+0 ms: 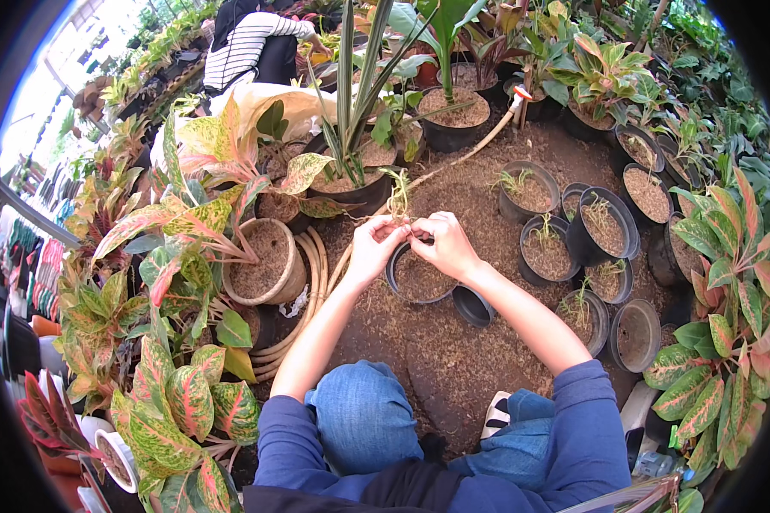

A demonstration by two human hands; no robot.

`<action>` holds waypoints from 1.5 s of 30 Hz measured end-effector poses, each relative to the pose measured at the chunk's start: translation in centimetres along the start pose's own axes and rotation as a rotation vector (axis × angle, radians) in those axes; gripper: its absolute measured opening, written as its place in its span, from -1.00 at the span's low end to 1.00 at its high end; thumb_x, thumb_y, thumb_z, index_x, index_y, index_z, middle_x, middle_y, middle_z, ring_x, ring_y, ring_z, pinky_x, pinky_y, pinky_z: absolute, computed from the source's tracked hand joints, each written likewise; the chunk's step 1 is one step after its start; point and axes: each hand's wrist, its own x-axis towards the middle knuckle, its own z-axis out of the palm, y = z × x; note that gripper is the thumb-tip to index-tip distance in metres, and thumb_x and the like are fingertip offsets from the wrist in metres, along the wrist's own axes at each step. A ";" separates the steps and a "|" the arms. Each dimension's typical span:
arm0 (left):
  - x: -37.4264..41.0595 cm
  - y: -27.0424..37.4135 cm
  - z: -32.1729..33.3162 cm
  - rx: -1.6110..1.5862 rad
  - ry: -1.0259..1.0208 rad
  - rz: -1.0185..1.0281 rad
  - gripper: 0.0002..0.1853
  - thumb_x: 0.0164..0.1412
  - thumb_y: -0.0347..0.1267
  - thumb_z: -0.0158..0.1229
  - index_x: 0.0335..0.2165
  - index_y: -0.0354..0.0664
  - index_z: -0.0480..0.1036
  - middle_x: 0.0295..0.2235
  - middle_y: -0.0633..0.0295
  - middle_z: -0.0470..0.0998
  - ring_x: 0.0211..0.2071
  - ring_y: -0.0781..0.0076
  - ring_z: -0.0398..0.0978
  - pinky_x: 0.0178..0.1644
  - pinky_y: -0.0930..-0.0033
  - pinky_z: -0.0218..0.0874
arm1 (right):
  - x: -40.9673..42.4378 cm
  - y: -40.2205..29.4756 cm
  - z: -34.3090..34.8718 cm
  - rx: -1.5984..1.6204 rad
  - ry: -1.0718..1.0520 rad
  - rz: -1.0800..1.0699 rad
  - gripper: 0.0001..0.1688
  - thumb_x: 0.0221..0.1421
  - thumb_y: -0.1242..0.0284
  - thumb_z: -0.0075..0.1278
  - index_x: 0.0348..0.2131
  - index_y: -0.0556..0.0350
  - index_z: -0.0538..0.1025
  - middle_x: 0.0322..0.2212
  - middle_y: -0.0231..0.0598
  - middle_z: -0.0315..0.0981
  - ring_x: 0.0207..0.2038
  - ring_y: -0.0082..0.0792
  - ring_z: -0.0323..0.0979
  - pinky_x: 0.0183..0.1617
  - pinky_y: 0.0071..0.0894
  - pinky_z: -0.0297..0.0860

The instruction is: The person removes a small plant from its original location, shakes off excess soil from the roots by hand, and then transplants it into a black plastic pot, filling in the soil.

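Both hands meet in front of me, holding a small bundle of pale green plant cuttings upright. My left hand pinches its lower end between thumb and fingers. Against it, my right hand has its thumb and fingertips closed at the same spot; the fingers hide what exactly they grip there. Just below the hands is a black plastic pot filled with brown soil mix, partly covered by my right hand. A smaller black pot lies tilted beside it, under my right forearm.
Several black pots with similar cuttings stand to the right, near an upright pot of bare soil. A coiled beige hose and a round planter lie left. Leafy aglaonema plants crowd both sides. Another person crouches at the back.
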 end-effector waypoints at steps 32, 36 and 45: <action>1.4 -12.3 -1.3 0.796 -0.205 -0.098 -0.79 -0.14 -0.46 0.19 -0.43 -0.35 0.49 -0.59 -0.01 0.51 -0.52 0.33 0.51 -0.40 0.32 0.29 | -6.7 12.3 9.7 0.087 -0.485 0.558 -0.73 -0.18 0.67 0.00 -0.34 0.29 0.49 -0.44 0.00 0.51 -0.33 -0.26 0.51 -0.23 -0.34 0.40; 1.8 -11.6 -1.3 0.764 -0.218 -0.155 -0.79 -0.18 -0.47 0.18 -0.45 -0.38 0.47 -0.55 -0.11 0.50 -0.43 0.06 0.52 -0.31 0.20 0.31 | -5.4 11.3 7.8 -0.070 -0.529 0.539 -0.73 -0.21 0.70 -0.05 -0.36 0.36 0.47 -0.51 0.03 0.49 -0.37 -0.20 0.51 -0.25 -0.32 0.40; 2.8 -12.2 -1.4 0.823 -0.287 -0.121 -0.76 -0.16 -0.48 0.19 -0.40 -0.38 0.48 -0.51 -0.15 0.50 -0.39 0.03 0.51 -0.25 0.19 0.32 | -5.0 7.7 5.4 -0.498 -1.096 0.545 -0.41 -0.28 0.44 0.25 -0.20 0.37 0.43 -0.22 0.08 0.40 -0.10 -0.04 0.38 -0.02 -0.28 0.33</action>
